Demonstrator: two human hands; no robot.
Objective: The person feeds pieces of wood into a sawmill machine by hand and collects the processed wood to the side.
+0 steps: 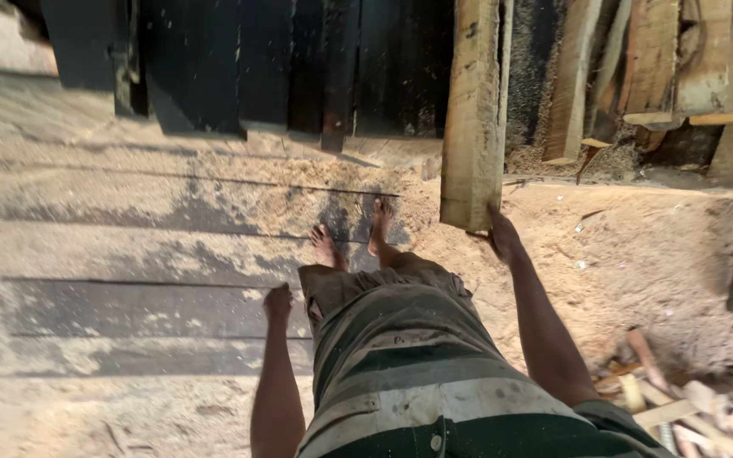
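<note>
I look straight down at my striped shirt, shorts and bare feet on dusty floorboards. My right hand [502, 237] grips the lower end of a thick, rough wooden plank [471, 110] that stands upright in front of me, rising to the top of the view. My left hand [278, 302] hangs at my side with the fingers curled in and nothing in it. Sawdust covers the boards around my feet [354, 237].
Dark upright boards [299, 59] stand at the back. More planks and offcuts [663, 68] lean at the back right. A heap of sawdust [638, 263] lies to my right, with small wood scraps [680, 407] at the lower right. Grey floorboards [112, 254] stretch to the left.
</note>
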